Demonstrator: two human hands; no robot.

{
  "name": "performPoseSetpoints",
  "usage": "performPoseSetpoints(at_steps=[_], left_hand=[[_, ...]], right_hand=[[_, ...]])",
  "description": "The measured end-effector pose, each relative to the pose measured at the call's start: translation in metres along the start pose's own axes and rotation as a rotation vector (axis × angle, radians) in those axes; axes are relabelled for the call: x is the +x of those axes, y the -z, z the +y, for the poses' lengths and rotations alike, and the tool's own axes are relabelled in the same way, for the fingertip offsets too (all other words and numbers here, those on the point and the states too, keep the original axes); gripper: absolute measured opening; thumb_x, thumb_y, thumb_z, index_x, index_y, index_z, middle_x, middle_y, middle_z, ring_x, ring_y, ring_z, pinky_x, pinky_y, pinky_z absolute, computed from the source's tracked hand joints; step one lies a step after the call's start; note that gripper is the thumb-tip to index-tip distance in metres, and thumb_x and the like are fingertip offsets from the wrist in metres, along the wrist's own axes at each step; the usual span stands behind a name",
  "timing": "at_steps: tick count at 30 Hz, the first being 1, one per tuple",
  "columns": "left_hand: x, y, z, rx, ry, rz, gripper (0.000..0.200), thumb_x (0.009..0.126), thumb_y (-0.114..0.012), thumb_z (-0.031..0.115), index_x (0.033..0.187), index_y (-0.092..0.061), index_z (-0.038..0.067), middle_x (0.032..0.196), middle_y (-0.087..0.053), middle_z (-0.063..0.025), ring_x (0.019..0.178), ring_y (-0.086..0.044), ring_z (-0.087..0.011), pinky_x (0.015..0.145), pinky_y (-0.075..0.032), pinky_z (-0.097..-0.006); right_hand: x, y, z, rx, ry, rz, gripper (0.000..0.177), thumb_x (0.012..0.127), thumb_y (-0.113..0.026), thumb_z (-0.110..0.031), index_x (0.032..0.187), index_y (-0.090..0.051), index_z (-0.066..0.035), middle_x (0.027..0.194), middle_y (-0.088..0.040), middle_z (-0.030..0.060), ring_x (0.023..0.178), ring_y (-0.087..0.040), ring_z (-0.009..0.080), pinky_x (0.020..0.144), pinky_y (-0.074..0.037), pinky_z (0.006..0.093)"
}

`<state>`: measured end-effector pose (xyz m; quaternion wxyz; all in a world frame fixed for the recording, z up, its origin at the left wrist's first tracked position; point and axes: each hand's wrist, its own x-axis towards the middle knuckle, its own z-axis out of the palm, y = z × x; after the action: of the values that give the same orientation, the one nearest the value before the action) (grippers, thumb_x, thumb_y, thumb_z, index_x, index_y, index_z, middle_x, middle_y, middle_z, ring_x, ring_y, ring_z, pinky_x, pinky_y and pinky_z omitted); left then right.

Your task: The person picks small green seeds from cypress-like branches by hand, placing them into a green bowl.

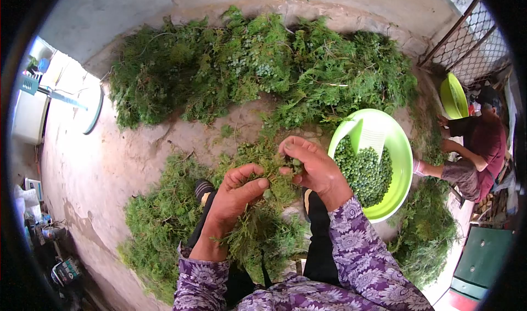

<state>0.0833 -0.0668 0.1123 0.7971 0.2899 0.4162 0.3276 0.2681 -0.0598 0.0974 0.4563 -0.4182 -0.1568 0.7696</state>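
A feathery green evergreen sprig (269,223) hangs over my lap, with my left hand (241,193) closed on it, thumb and fingers pinched together. My right hand (318,171) is closed beside it at the sprig's upper end. Between its thumb and fingers are small round green cones (295,162). Just right of my right hand stands a bright lime-green basin (405,162) with a ribbed washboard (372,138) inside. Many loose green cones (365,182) fill its lower part.
Heaps of evergreen branches (258,64) lie along the wall, with another pile (159,223) by my left leg and one (422,239) at right. Another person (483,146) sits at the far right near a second green basin (454,95). A fan (93,110) stands at left.
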Motion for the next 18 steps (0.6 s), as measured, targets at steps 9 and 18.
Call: performPoseSetpoints(at_steps=[9, 18], left_hand=[[0.005, 0.006, -0.001, -0.087, 0.031, 0.032, 0.026, 0.074, -0.064, 0.007, 0.097, -0.052, 0.007, 0.075, -0.055, -0.0010, 0.059, -0.051, -0.0092, 0.045, -0.041, -0.0262], [0.009, -0.002, 0.000, 0.012, 0.045, -0.029, 0.013, 0.079, -0.059, 0.010, 0.090, -0.056, 0.007, 0.075, -0.055, 0.0030, 0.061, -0.051, -0.0050, 0.053, -0.044, -0.0206]], right_hand=[[-0.004, -0.001, 0.000, -0.005, -0.041, -0.104, 0.019, 0.084, -0.056, -0.024, 0.098, -0.055, -0.011, 0.081, -0.057, -0.0008, 0.068, -0.054, 0.0074, 0.053, -0.043, 0.0187], [-0.008, 0.003, 0.000, -0.142, 0.024, -0.171, 0.025, 0.080, -0.061, -0.022, 0.100, -0.055, -0.009, 0.081, -0.058, -0.0030, 0.065, -0.053, 0.0047, 0.051, -0.041, 0.0171]])
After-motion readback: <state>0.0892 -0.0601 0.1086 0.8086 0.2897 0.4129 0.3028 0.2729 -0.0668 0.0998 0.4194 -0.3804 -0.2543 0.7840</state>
